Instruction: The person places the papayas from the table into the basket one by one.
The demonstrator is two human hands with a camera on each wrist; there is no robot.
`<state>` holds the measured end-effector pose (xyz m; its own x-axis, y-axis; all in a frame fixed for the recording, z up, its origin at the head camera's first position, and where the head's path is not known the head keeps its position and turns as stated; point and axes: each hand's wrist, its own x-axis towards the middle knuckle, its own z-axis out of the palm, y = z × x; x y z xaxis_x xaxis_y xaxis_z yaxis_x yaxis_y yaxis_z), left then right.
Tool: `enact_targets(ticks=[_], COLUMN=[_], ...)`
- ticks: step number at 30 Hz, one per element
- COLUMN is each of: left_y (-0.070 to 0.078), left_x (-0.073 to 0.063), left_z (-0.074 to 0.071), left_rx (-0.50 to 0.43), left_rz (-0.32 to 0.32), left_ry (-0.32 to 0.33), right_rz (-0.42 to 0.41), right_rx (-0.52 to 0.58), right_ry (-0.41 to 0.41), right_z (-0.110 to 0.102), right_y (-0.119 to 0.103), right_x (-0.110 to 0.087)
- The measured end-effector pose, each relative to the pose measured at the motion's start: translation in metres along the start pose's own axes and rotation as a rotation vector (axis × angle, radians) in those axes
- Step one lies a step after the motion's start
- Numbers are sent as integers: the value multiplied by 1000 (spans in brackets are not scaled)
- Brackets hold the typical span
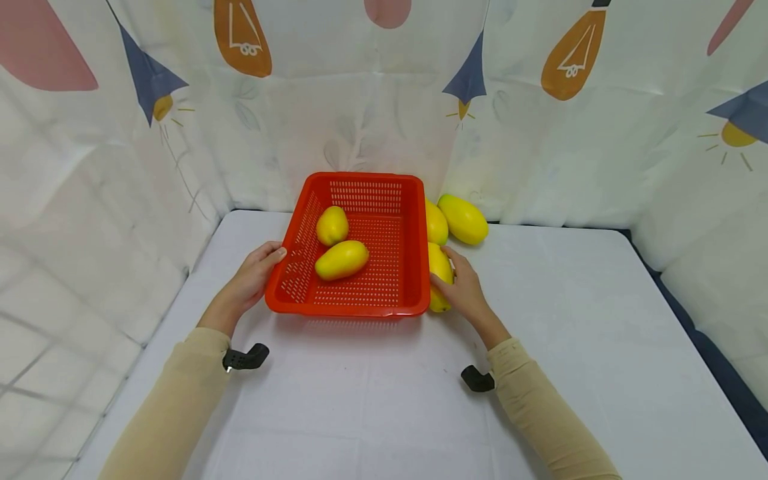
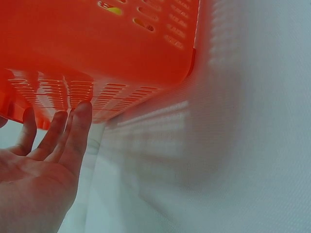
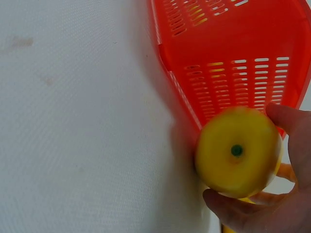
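Note:
A red plastic basket (image 1: 354, 310) with slotted walls stands on the table, holding two yellow mangoes, one rounder (image 1: 333, 226) and one longer (image 1: 342, 260). At its left side, my left hand (image 1: 255, 277) holds the rim, thumb on the edge and fingers (image 2: 80, 121) against the outer wall. My right hand (image 1: 465, 287) grips another yellow mango (image 3: 233, 160) just outside the basket's right wall, thumb and fingers spread around it. A small green stem spot marks the end of that mango.
Behind the right hand lie two more yellow mangoes, one (image 1: 465, 220) at the back edge and one (image 1: 436, 223) partly hidden by the basket. A white cloth covers the table (image 1: 576, 320). Patterned curtains (image 1: 372, 100) hang close behind and at both sides.

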<state>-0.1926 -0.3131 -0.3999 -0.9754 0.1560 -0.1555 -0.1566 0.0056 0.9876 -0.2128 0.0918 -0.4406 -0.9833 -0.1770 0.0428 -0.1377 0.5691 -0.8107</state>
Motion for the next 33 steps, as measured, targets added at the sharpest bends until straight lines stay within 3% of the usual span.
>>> enact_targets(ticks=[33], left_y=[-1], left_x=[1], left_z=[-2], left_rx=[-2], left_rz=[-13], left_ry=[4], right_rz=[51], right_rx=[59], right_ry=[44], right_z=[-1], right_y=[-2], right_x=[-4])
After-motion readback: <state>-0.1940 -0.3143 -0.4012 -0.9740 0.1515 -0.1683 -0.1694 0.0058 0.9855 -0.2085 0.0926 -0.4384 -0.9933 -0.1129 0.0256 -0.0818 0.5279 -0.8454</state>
